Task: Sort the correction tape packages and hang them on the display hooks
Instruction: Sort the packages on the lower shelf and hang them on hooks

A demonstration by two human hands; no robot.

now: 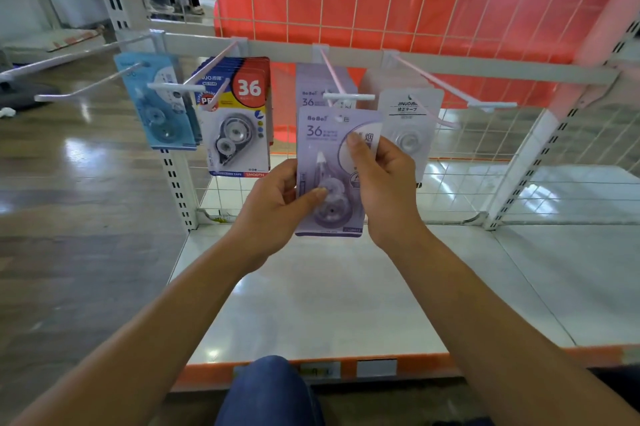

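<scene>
My left hand (pixel 277 207) and right hand (pixel 384 190) pinch the lilac card-backed correction tape package (pixel 325 155) upright, just under the white wire hook (pixel 348 96) of matching packs (pixel 311 86). Hanging step: next, I judge, its top hole must meet that tip.

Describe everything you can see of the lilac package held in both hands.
The lilac package is a flat printed card with a clear blister over a pale purple tape dispenser, nozzle up. "36" shows near its top, a hang hole above. It is held upright, facing the camera, just below the hook carrying matching packages, not yet hung. The left hand pinches its left edge, thumb on the blister; the right hand holds its right side, thumb on the front.
</scene>
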